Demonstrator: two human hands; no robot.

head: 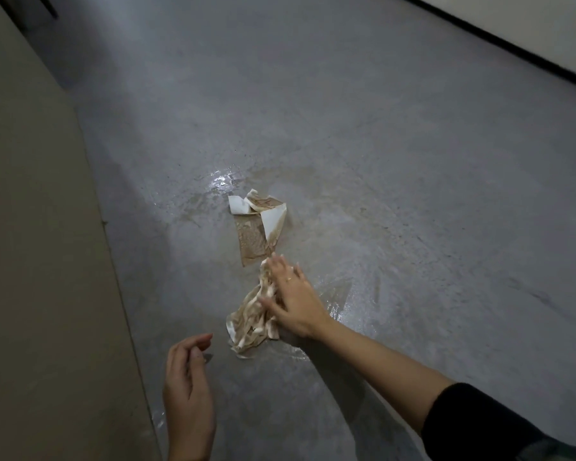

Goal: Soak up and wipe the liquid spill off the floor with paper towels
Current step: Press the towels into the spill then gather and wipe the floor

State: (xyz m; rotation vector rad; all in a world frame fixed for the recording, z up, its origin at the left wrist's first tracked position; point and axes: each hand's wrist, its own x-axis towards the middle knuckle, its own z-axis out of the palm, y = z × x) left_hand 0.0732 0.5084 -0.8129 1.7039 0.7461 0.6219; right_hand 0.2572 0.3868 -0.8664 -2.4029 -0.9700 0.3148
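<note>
your right hand (288,296) lies flat, fingers spread and straight, pressing on a crumpled wad of paper towel (251,322) on the grey floor (413,144). the wad is streaked brown and looks soaked through. your left hand (187,390) hovers just beside it, above the floor, fingers loosely curled and holding nothing; the two hands are near each other but apart.

a second paper towel (258,226) lies flat just beyond the wad, mostly brown, with a few white corners folded up. around it the spill (220,183) shows as a shiny wet film with a faint brown tint, and more wet sheen sits right of your right wrist (so wiping is likely only partly done).

expect the wet wad to be soft, limp and heavier than dry paper, and easy to tear or drip. it probably handles best gathered from underneath in a cupped palm, bunched at its middle, rather than pinched by an edge.

a beige wall (30,227) runs along the left.
</note>
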